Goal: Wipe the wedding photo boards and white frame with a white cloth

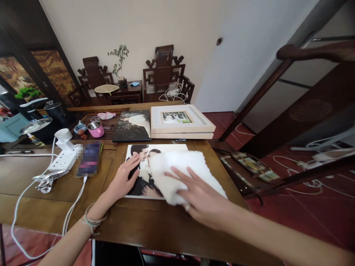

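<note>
A photo panel with a couple on it lies flat on the brown wooden table. My left hand rests on the panel's left part, its fingers spread and holding nothing. Over the right half of the panel lies a fluffy white cloth, which hangs past the panel's right side. On top of this cloth is my right hand, fingers apart and pressed down flat, with a ring on one finger. The panel's right edge is hidden under the cloth.
Behind the panel lie a dark photo panel and stacked light wood frames. To the left are a phone, a power strip with white cables, and a pink cup.
</note>
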Available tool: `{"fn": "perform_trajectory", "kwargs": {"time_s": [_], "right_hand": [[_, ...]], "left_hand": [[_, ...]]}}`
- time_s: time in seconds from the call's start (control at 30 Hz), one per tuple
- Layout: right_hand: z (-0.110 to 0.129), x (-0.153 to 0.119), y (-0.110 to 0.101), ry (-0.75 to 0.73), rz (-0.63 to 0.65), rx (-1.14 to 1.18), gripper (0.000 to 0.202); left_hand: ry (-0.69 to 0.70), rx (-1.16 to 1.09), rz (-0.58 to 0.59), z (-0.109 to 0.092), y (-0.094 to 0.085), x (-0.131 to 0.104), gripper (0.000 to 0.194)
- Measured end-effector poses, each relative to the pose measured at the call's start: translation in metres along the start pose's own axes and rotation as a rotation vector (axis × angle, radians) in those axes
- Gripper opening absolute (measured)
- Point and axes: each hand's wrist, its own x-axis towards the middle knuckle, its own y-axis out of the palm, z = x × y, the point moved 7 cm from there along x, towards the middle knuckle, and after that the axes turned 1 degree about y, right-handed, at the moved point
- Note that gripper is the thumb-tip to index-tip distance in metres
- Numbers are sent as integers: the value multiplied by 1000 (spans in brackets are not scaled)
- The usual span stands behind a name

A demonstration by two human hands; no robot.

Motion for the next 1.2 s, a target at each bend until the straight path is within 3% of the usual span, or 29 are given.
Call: {"fn": "perform_trajectory", "kwargs": {"time_s": [0.17, 0.27, 0.37, 0.6, 0.7, 0.9, 1.07, 1.2], "right_hand": [[-47, 57, -22, 51, -150, -127, 41], [-51, 71, -24, 89, -157, -172, 44], [-31, 59, -13, 98, -112, -157, 39], [48, -18, 33, -51, -5, -46, 21], [58, -29, 37, -84, 23, -17, 20], [21, 15, 8, 43, 74, -38, 40], [-19, 66, -17, 103, -33, -75, 38], [-31, 84, -20, 100, -59, -86, 44]], "left_hand": [[-7, -11, -1, -2, -1, 0, 41], [-19, -8, 7, -1, -1, 0, 41], [-8, -12, 2, 0, 0, 0, 42], [5, -18, -7, -1, 0, 0, 44], [-2, -20, 1, -1, -1, 1, 43], [-13, 8, 30, 1, 2, 0, 45], [-16, 23, 38, 1, 2, 0, 47], [-6, 23, 36, -1, 1, 1, 45]]}}
